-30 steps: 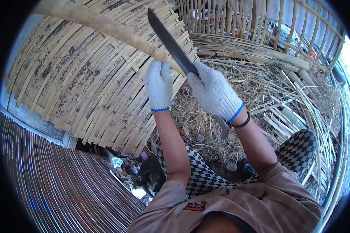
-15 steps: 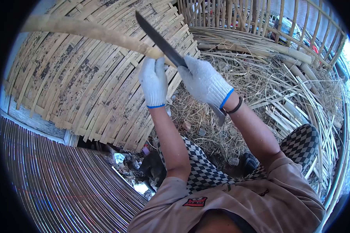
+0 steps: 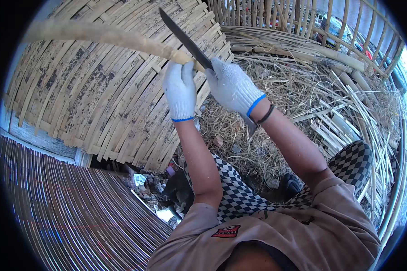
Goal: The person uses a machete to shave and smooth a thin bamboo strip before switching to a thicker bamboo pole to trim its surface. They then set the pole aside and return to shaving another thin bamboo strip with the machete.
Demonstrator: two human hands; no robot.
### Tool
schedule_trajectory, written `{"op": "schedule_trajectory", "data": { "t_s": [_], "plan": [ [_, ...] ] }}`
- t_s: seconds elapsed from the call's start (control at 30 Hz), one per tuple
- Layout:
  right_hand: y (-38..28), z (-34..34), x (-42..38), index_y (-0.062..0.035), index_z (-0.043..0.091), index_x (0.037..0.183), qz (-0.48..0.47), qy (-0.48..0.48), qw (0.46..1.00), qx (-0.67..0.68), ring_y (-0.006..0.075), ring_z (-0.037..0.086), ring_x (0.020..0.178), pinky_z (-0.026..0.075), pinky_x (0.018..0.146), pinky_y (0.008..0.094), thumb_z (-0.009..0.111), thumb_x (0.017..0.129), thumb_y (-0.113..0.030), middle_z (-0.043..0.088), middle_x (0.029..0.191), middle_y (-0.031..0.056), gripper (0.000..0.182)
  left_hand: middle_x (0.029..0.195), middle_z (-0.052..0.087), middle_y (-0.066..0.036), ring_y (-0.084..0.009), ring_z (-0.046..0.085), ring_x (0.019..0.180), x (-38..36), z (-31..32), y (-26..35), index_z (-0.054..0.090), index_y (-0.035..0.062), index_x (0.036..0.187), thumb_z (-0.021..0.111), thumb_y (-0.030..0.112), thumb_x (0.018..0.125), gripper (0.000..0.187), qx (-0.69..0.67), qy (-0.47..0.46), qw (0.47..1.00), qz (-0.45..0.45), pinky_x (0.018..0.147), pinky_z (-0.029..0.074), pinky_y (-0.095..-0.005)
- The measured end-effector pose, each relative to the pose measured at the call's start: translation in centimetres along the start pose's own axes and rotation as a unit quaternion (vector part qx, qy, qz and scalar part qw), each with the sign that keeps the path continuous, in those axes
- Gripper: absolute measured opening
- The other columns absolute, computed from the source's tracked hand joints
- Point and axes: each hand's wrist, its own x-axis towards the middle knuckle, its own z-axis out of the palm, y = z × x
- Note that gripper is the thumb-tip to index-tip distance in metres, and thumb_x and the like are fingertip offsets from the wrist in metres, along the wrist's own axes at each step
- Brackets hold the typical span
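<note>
My left hand (image 3: 180, 90), in a white knit glove, grips the near end of a long pale bamboo pole (image 3: 99, 34) that runs up and to the left. Wearing the same kind of glove, my right hand (image 3: 232, 86) holds the handle of a long dark machete (image 3: 185, 40). The blade points up and left and crosses the pole just above my left hand, touching it there. The two hands are close together, nearly touching.
A large woven bamboo mat (image 3: 90, 95) leans at the left. A panel of thin slats (image 3: 72, 212) lies at the lower left. Cut strips and shavings (image 3: 321, 108) pile up at the right, below a bamboo lattice fence (image 3: 303, 22). My checkered trousers (image 3: 239, 198) show below.
Both hands, the pole and the machete have shifted left and slightly up. The right hand has drawn closer to the left hand along the blade line.
</note>
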Motion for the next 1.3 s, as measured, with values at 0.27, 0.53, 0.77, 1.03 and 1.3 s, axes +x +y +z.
{"op": "schedule_trajectory", "data": {
  "t_s": [0.27, 0.53, 0.77, 1.03, 1.3],
  "plan": [
    [3.8, 3.4, -0.2, 0.0021, 0.057, 0.102, -0.007, 0.063, 0.998, 0.023, 0.0492, 0.065, 0.08, 0.05, 0.066, 0.0521, 0.055, 0.102, -0.019, 0.065, 0.081, 0.0287, 0.021, 0.088, 0.067, -0.019, -0.0334, 0.066, 0.079, 0.2, -0.1, -1.8, 0.066, -0.0044, 0.103, 0.06, 0.013, 0.1, 0.019, 0.085, 0.011, 0.994, 0.062, 0.072, 0.052, -0.0434],
    [6.6, 5.6, -0.7, -0.0011, 0.056, 0.103, 0.036, 0.025, 0.999, -0.014, 0.0491, 0.067, 0.079, 0.052, 0.069, 0.0568, 0.054, 0.102, -0.024, 0.067, 0.08, 0.0282, 0.023, 0.088, 0.068, -0.013, -0.0275, 0.067, 0.075, 0.8, 0.3, -2.9, 0.062, -0.0049, 0.103, 0.053, 0.025, 0.108, 0.032, -0.078, 0.067, 0.989, 0.111, 0.075, 0.056, -0.039],
    [5.4, 7.7, -2.3, -0.0053, 0.053, 0.108, 0.004, 0.034, 0.997, -0.076, 0.0417, 0.07, 0.07, 0.053, 0.06, 0.0537, 0.056, 0.101, -0.023, 0.068, 0.071, 0.0193, 0.019, 0.059, 0.028, 0.004, -0.0056, 0.023, 0.046, 0.8, 2.1, -2.6, 0.036, 0.0135, 0.07, 0.058, 0.038, 0.105, 0.048, -0.475, 0.151, 0.867, -0.01, 0.043, 0.018, -0.0265],
    [12.2, 10.9, -0.2, -0.0049, 0.05, 0.106, 0.139, -0.006, 0.99, -0.019, 0.0441, 0.07, 0.074, 0.054, 0.066, 0.0565, 0.055, 0.101, -0.024, 0.069, 0.076, 0.0222, 0.02, 0.053, 0.027, 0.006, -0.0076, 0.022, 0.041, 0.9, 3.2, -2.3, 0.031, 0.0189, 0.063, 0.047, 0.046, 0.108, 0.055, -0.379, 0.259, 0.888, -0.036, 0.037, 0.018, -0.0259],
    [20.3, 15.1, 0.1, -0.0002, 0.055, 0.119, 0.217, -0.061, 0.973, -0.054, 0.0417, 0.074, 0.087, 0.059, 0.075, 0.0504, 0.056, 0.097, -0.019, 0.074, 0.092, 0.0247, 0.03, 0.053, 0.029, 0.005, -0.0063, 0.023, 0.04, 0.7, 2.6, -3.2, 0.032, 0.018, 0.066, 0.049, 0.048, 0.108, 0.054, -0.337, 0.275, 0.9, 0.009, 0.036, 0.021, -0.0251]
  ]
}}
